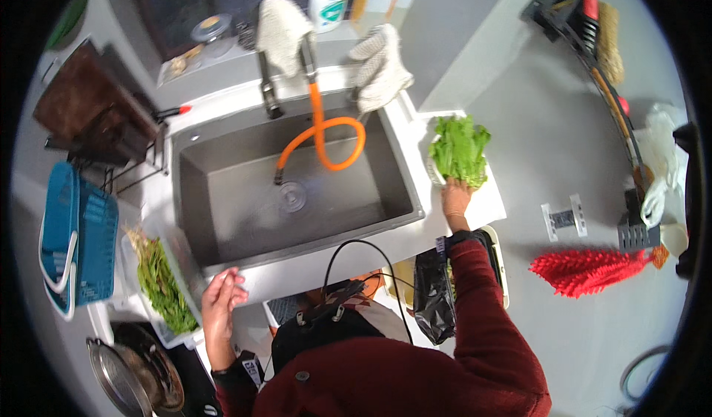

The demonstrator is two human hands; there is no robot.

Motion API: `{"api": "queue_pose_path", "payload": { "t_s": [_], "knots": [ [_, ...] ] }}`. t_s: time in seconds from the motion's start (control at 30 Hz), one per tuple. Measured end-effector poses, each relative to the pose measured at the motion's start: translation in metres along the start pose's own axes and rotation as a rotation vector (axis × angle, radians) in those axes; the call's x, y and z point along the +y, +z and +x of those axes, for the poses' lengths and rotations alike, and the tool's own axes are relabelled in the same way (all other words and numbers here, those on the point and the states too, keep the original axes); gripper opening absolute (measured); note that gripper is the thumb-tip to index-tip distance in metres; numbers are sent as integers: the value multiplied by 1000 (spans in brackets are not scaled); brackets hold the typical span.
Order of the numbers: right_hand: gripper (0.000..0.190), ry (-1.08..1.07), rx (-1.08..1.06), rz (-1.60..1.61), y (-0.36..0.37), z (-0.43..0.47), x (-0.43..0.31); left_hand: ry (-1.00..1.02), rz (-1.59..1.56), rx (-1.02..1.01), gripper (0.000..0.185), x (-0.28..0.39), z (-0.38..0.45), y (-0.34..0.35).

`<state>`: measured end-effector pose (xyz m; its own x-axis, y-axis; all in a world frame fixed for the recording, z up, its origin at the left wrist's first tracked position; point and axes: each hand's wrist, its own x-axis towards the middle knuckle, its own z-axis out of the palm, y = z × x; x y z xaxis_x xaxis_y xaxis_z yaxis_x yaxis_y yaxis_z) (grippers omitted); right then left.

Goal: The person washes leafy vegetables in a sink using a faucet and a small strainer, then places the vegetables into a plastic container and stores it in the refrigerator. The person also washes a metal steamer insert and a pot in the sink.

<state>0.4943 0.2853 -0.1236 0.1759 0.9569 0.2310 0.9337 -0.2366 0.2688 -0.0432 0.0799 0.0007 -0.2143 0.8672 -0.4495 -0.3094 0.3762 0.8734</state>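
Note:
My right hand [457, 197] reaches to the near edge of a pile of green lettuce leaves [460, 149] in a white basket [434, 173] on the counter right of the sink; its fingertips are partly hidden among the leaves, so its grip is unclear. My left hand [221, 300] is raised near the sink's front left corner, fingers loosely curled and apart, holding nothing. Beside it, to the left, long leafy greens with pale roots [163, 286] lie in a clear plastic container [181, 253]. Between the hands is a grey sink [295, 216] with an orange hose [316, 105] looped inside.
At left stand a blue basket [94, 239], a dark cutting board [92, 102] in a rack, and a strainer [117, 381] by a pan. Cloth gloves [381, 69] and a spray bottle [328, 5] are behind the sink. A black bag-lined bin [434, 297] hangs below my right forearm.

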Motion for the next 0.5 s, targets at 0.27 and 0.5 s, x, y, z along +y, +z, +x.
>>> {"api": "queue_pose_path", "payload": {
  "t_s": [0.27, 0.5],
  "knots": [
    [20, -458, -50, 234, -72, -39, -8, 15, -67, 11, 30, -10, -17, -15],
    [22, -1013, -361, 507, -185, -57, -67, -7, -100, 18, 30, -21, -30, -27]
  ]
}}
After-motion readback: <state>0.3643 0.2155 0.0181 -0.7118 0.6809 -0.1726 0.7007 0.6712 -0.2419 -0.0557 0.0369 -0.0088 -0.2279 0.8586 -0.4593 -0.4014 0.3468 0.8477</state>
